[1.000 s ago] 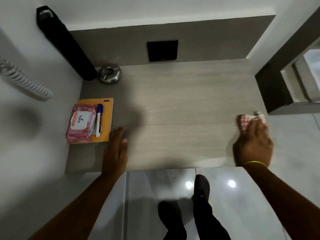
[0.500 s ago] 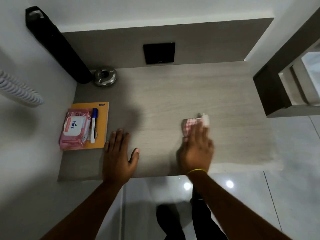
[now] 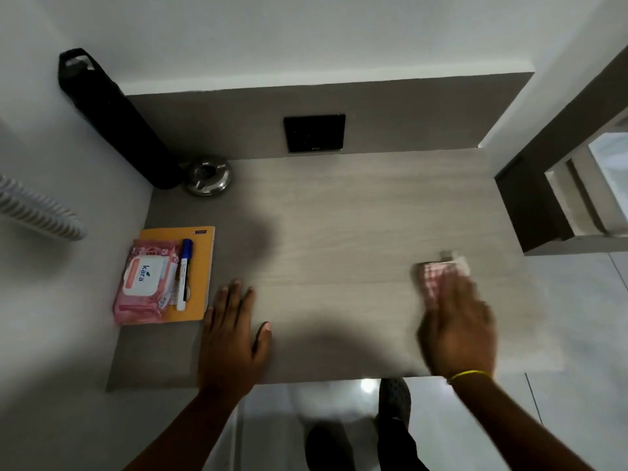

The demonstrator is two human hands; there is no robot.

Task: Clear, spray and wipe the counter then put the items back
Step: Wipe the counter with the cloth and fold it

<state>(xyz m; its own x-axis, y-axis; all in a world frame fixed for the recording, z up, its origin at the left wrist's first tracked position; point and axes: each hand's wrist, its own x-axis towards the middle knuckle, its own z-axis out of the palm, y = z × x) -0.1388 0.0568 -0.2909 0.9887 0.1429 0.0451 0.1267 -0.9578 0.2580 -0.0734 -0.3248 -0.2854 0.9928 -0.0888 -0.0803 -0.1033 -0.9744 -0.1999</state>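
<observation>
My right hand (image 3: pixel 457 329) presses a red-and-white checked cloth (image 3: pixel 433 277) flat on the pale wood counter (image 3: pixel 339 232), right of the middle near the front edge; it is blurred by motion. Spread flat, my left hand (image 3: pixel 231 334) rests palm down on the counter at the front left and holds nothing. Just left of it lies an orange notebook (image 3: pixel 200 266) carrying a pink wet-wipes pack (image 3: pixel 144 283) and a blue-capped marker (image 3: pixel 183 273).
A tall black bottle (image 3: pixel 115 120) stands in the back left corner beside a round metal ashtray (image 3: pixel 208 175). A black wall panel (image 3: pixel 314 132) sits above the counter's back edge. A dark shelf unit (image 3: pixel 530 205) borders the right side. Shiny floor tiles lie below.
My right hand swept the cloth from the right edge to the middle, then back toward the right. My left hand stayed on the counter and spread its fingers.
</observation>
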